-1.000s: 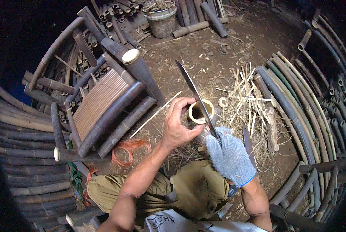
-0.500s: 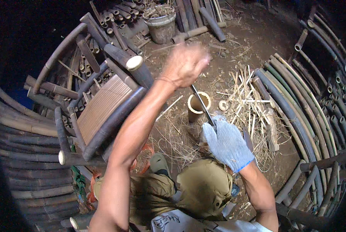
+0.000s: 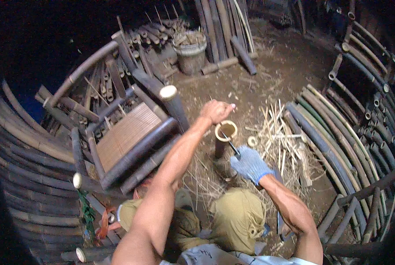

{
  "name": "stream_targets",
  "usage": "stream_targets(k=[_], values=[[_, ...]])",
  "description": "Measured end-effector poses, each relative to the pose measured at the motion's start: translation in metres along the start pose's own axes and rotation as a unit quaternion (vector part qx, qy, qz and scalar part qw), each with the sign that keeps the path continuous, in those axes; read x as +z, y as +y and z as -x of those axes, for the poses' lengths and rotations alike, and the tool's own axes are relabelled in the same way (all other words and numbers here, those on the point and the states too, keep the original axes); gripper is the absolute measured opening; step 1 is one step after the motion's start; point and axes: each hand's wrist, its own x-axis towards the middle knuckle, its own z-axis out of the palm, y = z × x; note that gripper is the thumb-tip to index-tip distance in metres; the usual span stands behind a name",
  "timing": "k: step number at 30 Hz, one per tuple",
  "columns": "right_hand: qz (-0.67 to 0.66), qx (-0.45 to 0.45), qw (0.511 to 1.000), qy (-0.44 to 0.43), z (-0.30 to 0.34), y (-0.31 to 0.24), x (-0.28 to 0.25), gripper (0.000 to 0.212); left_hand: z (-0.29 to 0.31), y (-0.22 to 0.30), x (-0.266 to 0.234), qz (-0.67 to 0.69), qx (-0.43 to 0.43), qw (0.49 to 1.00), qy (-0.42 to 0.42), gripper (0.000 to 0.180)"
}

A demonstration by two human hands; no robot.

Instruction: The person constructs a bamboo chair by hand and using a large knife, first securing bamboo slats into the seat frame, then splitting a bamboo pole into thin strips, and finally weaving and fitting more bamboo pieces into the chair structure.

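Grey-blue knit glove on the right hand [image 3: 249, 164], closed round the grip of a dark knife [image 3: 231, 145]; I can see that much from here. Blade slants up and away from the glove, lying across the open mouth of a bamboo tube [image 3: 220, 149]. Tube stands roughly upright on the dirt floor [image 3: 268, 81], just ahead of the person's knees [image 3: 239, 216], pale cut rim on top, darker skin below. Can't make out how deep the edge sits in the rim.

Left hand [image 3: 216, 111] bare, knuckles up, near the far side of the tube mouth. Fingers look curled but are mostly hidden; can't tell if fully closed or holding anything.

Just right of the tube: small pale ring [image 3: 252, 141], then a messy heap of split strips [image 3: 274, 132]. Further right, long bamboo poles [image 3: 334, 152] laid side by side, some greenish. To the left, dark bamboo chair [image 3: 138, 154] with a slatted tan seat [image 3: 129, 132]. Orange strands [image 3: 104, 226] and green ones [image 3: 88, 212] low on that side. Behind, a dirty bucket [image 3: 191, 62] stuffed with scraps, near leaning poles [image 3: 215, 33].
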Motion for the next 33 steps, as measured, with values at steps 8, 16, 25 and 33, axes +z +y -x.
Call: stream_targets(k=[8,16,25,33], values=[[-0.043,0.057,0.993,-0.097,0.020,-0.027,-0.024,0.034,0.024,-0.018,0.032,0.166,0.033,0.962,0.214,0.055],[-0.180,0.077,0.970,-0.146,0.011,0.033,0.061,0.030,0.046,-0.013,0.039,0.441,0.014,0.852,0.283,0.038],[-0.162,0.086,0.980,-0.074,-0.012,0.083,0.090,0.024,0.086,0.062,0.061,-0.112,0.145,0.934,0.306,0.018],[-0.003,0.015,0.999,0.028,-0.014,0.077,0.095,0.024,0.082,0.058,0.085,-0.050,0.147,0.902,0.402,0.008]])
